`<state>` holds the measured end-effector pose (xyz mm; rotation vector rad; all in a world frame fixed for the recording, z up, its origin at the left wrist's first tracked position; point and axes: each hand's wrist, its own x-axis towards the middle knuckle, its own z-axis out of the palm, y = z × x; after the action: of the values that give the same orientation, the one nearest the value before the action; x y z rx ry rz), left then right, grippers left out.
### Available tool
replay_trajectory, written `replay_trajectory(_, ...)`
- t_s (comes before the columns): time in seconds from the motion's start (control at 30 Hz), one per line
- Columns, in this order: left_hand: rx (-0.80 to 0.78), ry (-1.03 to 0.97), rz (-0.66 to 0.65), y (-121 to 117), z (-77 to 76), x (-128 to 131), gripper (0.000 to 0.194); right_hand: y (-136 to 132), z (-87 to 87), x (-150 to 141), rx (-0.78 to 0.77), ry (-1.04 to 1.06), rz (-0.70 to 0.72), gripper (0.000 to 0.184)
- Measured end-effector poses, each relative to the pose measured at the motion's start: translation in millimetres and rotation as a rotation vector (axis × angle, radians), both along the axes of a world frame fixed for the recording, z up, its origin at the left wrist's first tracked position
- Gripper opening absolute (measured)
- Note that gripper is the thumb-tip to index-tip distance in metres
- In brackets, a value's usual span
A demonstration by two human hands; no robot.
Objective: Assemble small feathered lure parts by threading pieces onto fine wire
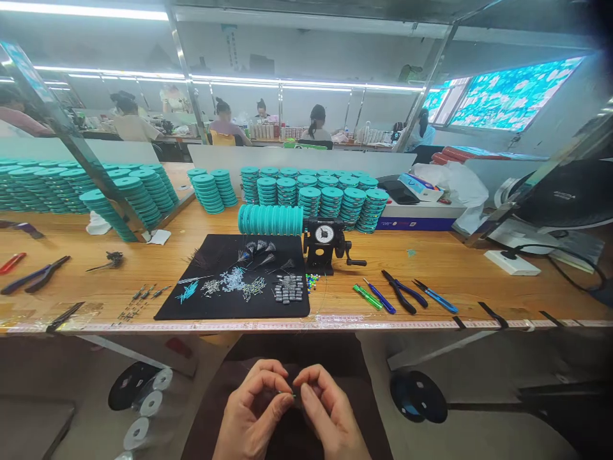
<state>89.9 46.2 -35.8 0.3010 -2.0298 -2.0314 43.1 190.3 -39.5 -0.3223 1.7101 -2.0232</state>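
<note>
My left hand (251, 409) and my right hand (330, 409) are held together low over my dark lap, below the table's front edge. Their fingertips pinch a tiny metal piece (286, 393) from both sides. It is too small to identify, and my fingers hide most of it. Neither hand touches the table. Straight ahead on the table lies a black mat (225, 308) holding small metal parts, bundles of thin dark filaments and rows of small grey pieces.
A hand-cranked counter winder (324, 243) stands behind the mat beside a teal spool roll (271, 220), with stacks of teal spools (309, 201) behind. Pliers (400, 291) and screwdrivers (368, 297) lie at right; more pliers (36, 275) at left. Spools sit below the table. Co-workers sit beyond a glass partition (301, 160).
</note>
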Motion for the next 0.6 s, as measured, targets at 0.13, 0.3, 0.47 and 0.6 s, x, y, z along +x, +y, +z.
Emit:
replay_trajectory(0.13, -0.064, 0.006, -0.059, -1, -0.9, 1, 0.020, -5, -4.6, 3, -0.210, -0.202, 0.061, 0.039)
replay_trajectory(0.3, -0.138, 0.022, -0.070, -6, -3.7, 3, 0.020, -6, 1.3, 0, -0.187, -0.156, 0.124, 0.046)
replay_trajectory(0.47, -0.237, 0.008, -0.059, -12, -1.1, 4, 0.017, 0, -0.9, -5, 0.014, -0.039, 0.141, 0.046)
replay_trajectory(0.6, -0.321, 0.029, -0.104, -16, 2.4, 4, 0.014, 2, -4.2, -5, 0.069, -0.006, 0.084, 0.047)
